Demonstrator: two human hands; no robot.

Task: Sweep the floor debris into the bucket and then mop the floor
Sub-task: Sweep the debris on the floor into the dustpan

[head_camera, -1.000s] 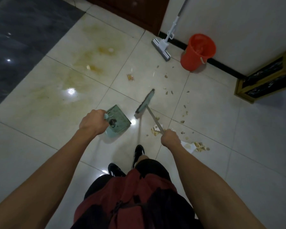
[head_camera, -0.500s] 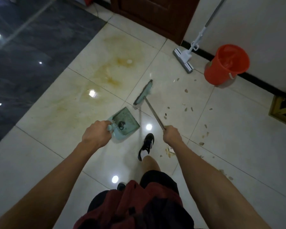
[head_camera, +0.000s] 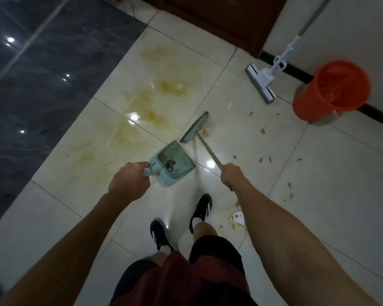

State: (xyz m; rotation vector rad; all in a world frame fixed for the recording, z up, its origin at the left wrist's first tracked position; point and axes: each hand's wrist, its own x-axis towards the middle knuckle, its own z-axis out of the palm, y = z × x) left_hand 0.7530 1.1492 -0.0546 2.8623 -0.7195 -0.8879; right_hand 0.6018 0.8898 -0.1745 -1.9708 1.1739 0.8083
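The person stands on a glossy tiled floor (head_camera: 318,195) with both hands busy. The left hand (head_camera: 128,184) is curled round the stub handle of a pale green dustpan (head_camera: 173,164), which is held tilted with its open lip toward the broom; a small dark clump already lies in the pan. The right hand (head_camera: 231,175) is wrapped round the thin shaft of the broom (head_camera: 195,128), whose flat green head sits on the tile, just beyond the pan's lip, with a small pale scrap beside it.

The debris (head_camera: 261,160) is scattered to the right: small flakes and husk-like bits between the broom and the orange bucket (head_camera: 332,91), and a paler heap with a white scrap (head_camera: 239,217) near the right foot. These pieces look light and dry, so they will likely skitter or bounce on the slick tile; short, low strokes toward the pan should suit them better than hard flicks. The broom looks light and stiff, and a grip partway down the shaft, as here, gives good control. The pan is thin plastic and best held by its handle with the lip pressed flat.

The bucket stands against the wall, well apart from the pan. The mop (head_camera: 261,85) leans beside it, untouched. Yellowish stains (head_camera: 150,102) remain for mopping.
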